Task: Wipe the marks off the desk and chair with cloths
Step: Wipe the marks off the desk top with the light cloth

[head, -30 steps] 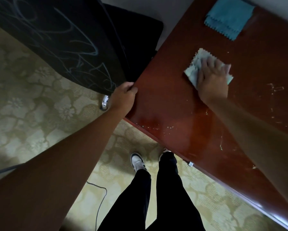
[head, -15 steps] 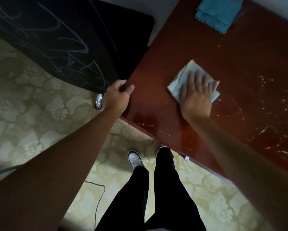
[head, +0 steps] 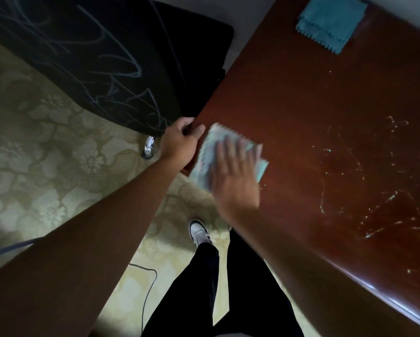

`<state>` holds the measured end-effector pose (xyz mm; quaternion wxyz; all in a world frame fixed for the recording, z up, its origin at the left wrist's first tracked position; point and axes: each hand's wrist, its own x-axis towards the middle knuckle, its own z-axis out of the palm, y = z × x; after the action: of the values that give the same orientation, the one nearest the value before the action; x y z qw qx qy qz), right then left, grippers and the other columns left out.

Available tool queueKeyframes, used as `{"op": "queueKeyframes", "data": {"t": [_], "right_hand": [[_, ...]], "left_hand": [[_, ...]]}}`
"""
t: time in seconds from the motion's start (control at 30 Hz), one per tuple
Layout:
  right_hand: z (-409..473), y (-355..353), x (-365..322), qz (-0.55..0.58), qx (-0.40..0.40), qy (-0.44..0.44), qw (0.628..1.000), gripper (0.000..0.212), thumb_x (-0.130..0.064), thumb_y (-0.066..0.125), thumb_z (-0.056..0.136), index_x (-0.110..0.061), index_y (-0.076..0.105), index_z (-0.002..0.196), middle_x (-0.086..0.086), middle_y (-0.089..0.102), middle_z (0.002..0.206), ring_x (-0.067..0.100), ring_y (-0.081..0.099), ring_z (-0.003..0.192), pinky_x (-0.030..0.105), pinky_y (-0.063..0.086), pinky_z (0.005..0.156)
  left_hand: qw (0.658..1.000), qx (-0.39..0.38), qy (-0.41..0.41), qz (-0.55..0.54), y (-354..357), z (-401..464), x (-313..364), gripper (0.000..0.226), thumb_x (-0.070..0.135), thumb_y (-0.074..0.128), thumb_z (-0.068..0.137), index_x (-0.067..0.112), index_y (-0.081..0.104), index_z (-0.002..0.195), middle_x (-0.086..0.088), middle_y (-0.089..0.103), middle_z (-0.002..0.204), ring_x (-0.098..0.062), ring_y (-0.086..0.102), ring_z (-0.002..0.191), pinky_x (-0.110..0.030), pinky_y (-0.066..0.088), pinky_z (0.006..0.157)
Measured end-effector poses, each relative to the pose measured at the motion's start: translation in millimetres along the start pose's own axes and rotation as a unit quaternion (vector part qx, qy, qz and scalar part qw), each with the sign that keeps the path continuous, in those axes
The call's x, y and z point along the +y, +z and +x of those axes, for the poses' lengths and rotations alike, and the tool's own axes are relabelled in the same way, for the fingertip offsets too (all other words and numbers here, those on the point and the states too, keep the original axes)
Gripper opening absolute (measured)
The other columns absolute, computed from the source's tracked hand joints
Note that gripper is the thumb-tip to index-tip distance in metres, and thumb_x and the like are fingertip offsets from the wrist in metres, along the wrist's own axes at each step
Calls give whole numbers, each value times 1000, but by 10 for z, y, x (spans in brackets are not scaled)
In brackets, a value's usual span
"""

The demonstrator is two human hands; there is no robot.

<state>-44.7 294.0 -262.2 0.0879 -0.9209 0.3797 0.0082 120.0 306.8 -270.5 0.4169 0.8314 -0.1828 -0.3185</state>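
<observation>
The right hand [head: 235,176] presses flat, fingers spread, on the pale cloth [head: 212,154] at the worktop [head: 301,105] corner, beside the left hand [head: 179,139] gripping that corner.

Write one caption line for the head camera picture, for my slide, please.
Right hand presses a pale cloth flat on the marked desk; left hand grips its corner.

Right hand [head: 235,176] flat on pale cloth [head: 212,154] at desk [head: 301,105] corner — left hand [head: 179,139] gripping the edge.
</observation>
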Motion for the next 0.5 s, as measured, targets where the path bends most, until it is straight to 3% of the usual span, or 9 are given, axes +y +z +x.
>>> {"op": "queueKeyframes", "data": {"t": [0.1, 0.2, 0.33, 0.37, 0.5], "right_hand": [[-191, 43, -99, -18, -34, -115, 993, 58, -38, 22, 106, -11, 10, 156, 11, 10, 163, 34, 4, 151, 50, 9, 122], [182, -54, 185, -35, -31, -156, 987, 54, -35, 27, 105, -11, 24, 153, 11, 22, 161, 34, 13, 150, 55, 6, 121], [842, -197, 653, -1, 2, 72, 997, 56, -37, 21, 106, -9, 20, 154, 14, 18, 162, 35, 9, 150, 50, -2, 122], [828, -201, 588, 21, 14, 94, 995, 56, -37, 21, 106, -8, 19, 154, 15, 18, 162, 36, 10, 150, 49, -2, 122], [43, -12, -36, 9, 1, -71, 997, 56, -36, 24, 105, -11, 19, 155, 14, 17, 162, 37, 9, 150, 56, 9, 120]], "left_hand": [[1000, -10, 0, 0, 3, 14, 12, 38, 32, 70, 90, 18, 64, 125, 12, 63, 105, -2, 59, 97, -13, 43, 82], [1000, -12, -6, -1, 0, 31, 34, 37, 30, 71, 89, 17, 65, 124, 10, 64, 105, -7, 62, 100, -17, 47, 85], [1000, -8, -6, -1, -5, 26, 15, 41, 31, 71, 89, 16, 64, 126, 0, 66, 121, -8, 58, 107, -28, 47, 98], [1000, -8, -8, -3, -5, 25, 22, 40, 30, 72, 89, 15, 65, 126, -1, 67, 121, -7, 58, 106, -27, 47, 98], [999, 3, 6, 33, 2, -16, 72, 35, 27, 68, 91, 16, 65, 124, -2, 69, 118, -16, 64, 109, -32, 49, 99]]}}
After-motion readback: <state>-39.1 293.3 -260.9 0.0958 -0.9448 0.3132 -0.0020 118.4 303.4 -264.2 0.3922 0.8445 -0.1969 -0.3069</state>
